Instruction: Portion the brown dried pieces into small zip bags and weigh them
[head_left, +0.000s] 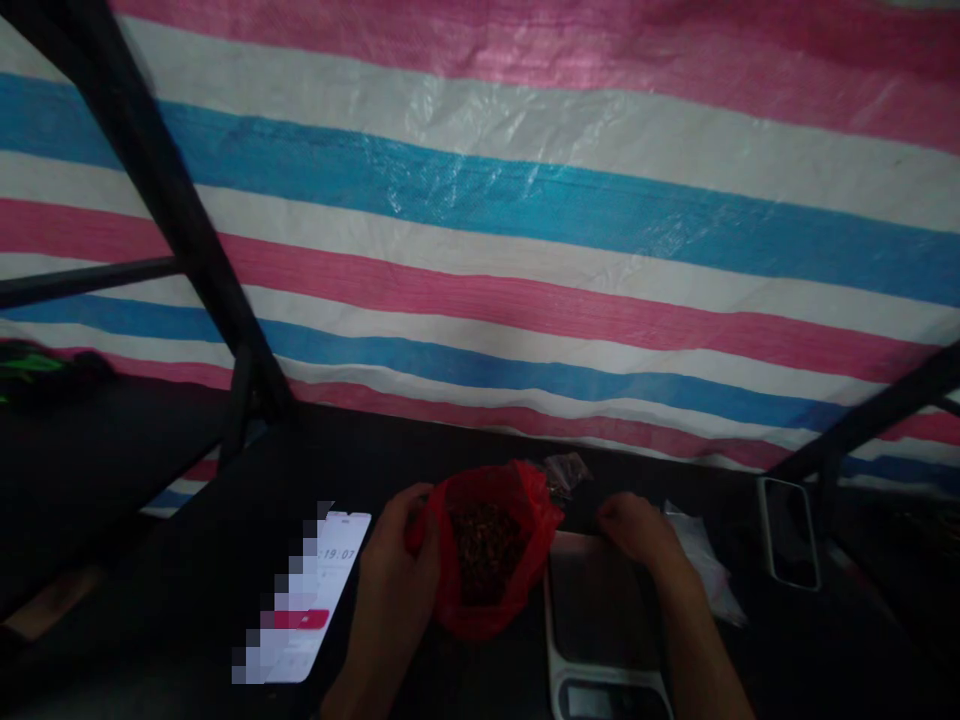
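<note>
My left hand is closed on the rim of a red plastic bag, at its left side. The bag stands open on the dark table, and inside it lies a heap of small brownish pieces too dim to name. To the right of the bag is a digital scale with a dark top and a display at its near end. Over the scale's far right corner, my right hand has its fingers curled together; whatever they hold, if anything, is hidden. A small clear bag with bits in it lies just behind the red bag.
White plastic bags lie right of my right forearm. A dark-screened phone is farther right. A lit phone showing a timer lies left of my left hand. Striped sheeting hangs behind the table, with a black metal frame at left.
</note>
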